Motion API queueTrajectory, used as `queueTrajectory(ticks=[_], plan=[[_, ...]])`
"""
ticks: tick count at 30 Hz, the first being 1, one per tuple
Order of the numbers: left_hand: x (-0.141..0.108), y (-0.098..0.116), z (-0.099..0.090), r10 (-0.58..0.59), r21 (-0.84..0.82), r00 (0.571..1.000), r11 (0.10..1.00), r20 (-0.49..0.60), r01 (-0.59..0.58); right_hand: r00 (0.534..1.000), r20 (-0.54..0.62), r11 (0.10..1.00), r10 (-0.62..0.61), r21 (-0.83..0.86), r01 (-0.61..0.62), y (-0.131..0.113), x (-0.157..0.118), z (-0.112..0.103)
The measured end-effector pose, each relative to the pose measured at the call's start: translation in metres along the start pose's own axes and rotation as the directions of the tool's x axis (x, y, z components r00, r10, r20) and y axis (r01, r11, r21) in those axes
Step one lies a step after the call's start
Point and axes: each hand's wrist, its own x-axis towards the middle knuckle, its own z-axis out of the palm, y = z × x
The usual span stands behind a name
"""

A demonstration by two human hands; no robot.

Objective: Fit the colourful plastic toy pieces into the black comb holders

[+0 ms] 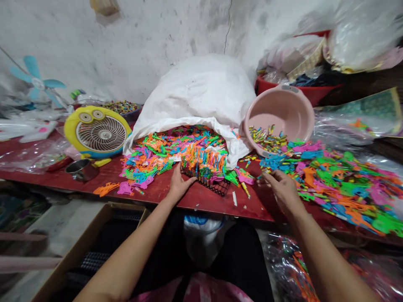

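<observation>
My left hand (180, 184) grips the left end of a black plastic grid rack (218, 188), thumb along its front edge. Upright rows of small multicoloured pieces (206, 161) fill most of the rack, while some cells at its right front show bare. My right hand (281, 189) is apart from the rack, beside the right-hand heap, with thumb and fingers pinched together; what lies between the fingertips is too small to make out. Bright plastic toy guns (317, 167) and small striped tubes make up that heap.
Behind the rack, a big white sack (201, 90) spills more plastic toy guns (151, 155). A tilted pink basin (283, 111) holds striped tubes. At left stand a yellow fan (103, 133) and a metal cup (82, 170). An open cardboard box (108, 207) sits below the red table (163, 191).
</observation>
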Motion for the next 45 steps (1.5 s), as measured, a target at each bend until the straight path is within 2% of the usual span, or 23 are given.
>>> queueTrajectory(ticks=[4, 8, 11, 16, 20, 25, 29, 32, 34, 36, 38, 39, 40, 42, 43, 45], plan=[[-0.024, 0.021, -0.006, -0.020, 0.203, 0.996, 0.979, -0.085, 0.037, 0.998, 0.057, 0.993, 0.040, 0.107, -0.046, 0.012, -0.040, 0.030], [-0.057, 0.045, -0.010, -0.077, 0.348, 0.990, 0.931, -0.122, 0.115, 0.994, 0.053, 0.989, 0.100, 0.107, -0.105, 0.027, -0.072, 0.060], [-0.078, 0.054, -0.010, -0.100, 0.389, 0.985, 0.910, -0.139, 0.147, 0.996, 0.009, 0.996, 0.093, 0.013, -0.093, 0.036, -0.083, 0.074], [-0.092, 0.054, -0.008, -0.084, 0.379, 0.985, 0.915, -0.149, 0.135, 0.999, -0.001, 0.971, -0.038, -0.234, 0.037, 0.043, -0.082, 0.079], [-0.092, 0.053, -0.009, -0.083, 0.354, 0.986, 0.926, -0.143, 0.130, 0.985, 0.044, 0.873, -0.167, -0.458, 0.169, 0.042, -0.081, 0.078], [-0.092, 0.055, -0.011, -0.114, 0.351, 0.986, 0.924, -0.122, 0.150, 0.921, 0.193, 0.702, -0.337, -0.600, 0.383, 0.040, -0.082, 0.078], [-0.090, 0.054, -0.010, -0.131, 0.345, 0.984, 0.924, -0.120, 0.165, 0.891, 0.270, 0.553, -0.366, -0.707, 0.441, 0.038, -0.080, 0.079], [-0.089, 0.055, -0.013, -0.136, 0.309, 0.986, 0.937, -0.099, 0.161, 0.895, 0.297, 0.511, -0.334, -0.741, 0.436, 0.037, -0.078, 0.081], [-0.090, 0.061, -0.020, -0.086, 0.263, 0.989, 0.958, -0.121, 0.116, 0.905, 0.286, 0.543, -0.314, -0.728, 0.419, 0.038, -0.077, 0.083], [-0.091, 0.074, -0.030, 0.026, 0.259, 0.975, 0.965, -0.220, 0.032, 0.906, 0.288, 0.601, -0.310, -0.679, 0.422, 0.039, -0.076, 0.084], [-0.091, 0.097, -0.039, 0.185, 0.330, 0.929, 0.941, -0.321, -0.074, 0.896, 0.304, 0.638, -0.324, -0.628, 0.445, 0.041, -0.076, 0.085], [-0.089, 0.111, -0.041, 0.268, 0.366, 0.908, 0.920, -0.321, -0.142, 0.890, 0.313, 0.642, -0.331, -0.616, 0.456, 0.042, -0.075, 0.085], [-0.086, 0.126, -0.041, 0.342, 0.385, 0.902, 0.895, -0.265, -0.226, 0.885, 0.325, 0.638, -0.335, -0.613, 0.466, 0.042, -0.075, 0.085], [-0.074, 0.154, -0.033, 0.408, 0.389, 0.913, 0.843, -0.013, -0.372, 0.876, 0.351, 0.613, -0.331, -0.626, 0.482, 0.043, -0.073, 0.084], [-0.066, 0.166, -0.026, 0.416, 0.364, 0.900, 0.825, 0.128, -0.433, 0.873, 0.367, 0.595, -0.322, -0.639, 0.488, 0.043, -0.072, 0.084], [-0.048, 0.184, -0.008, 0.427, 0.305, 0.847, 0.799, 0.318, -0.518, 0.867, 0.409, 0.556, -0.285, -0.666, 0.497, 0.043, -0.068, 0.084]])
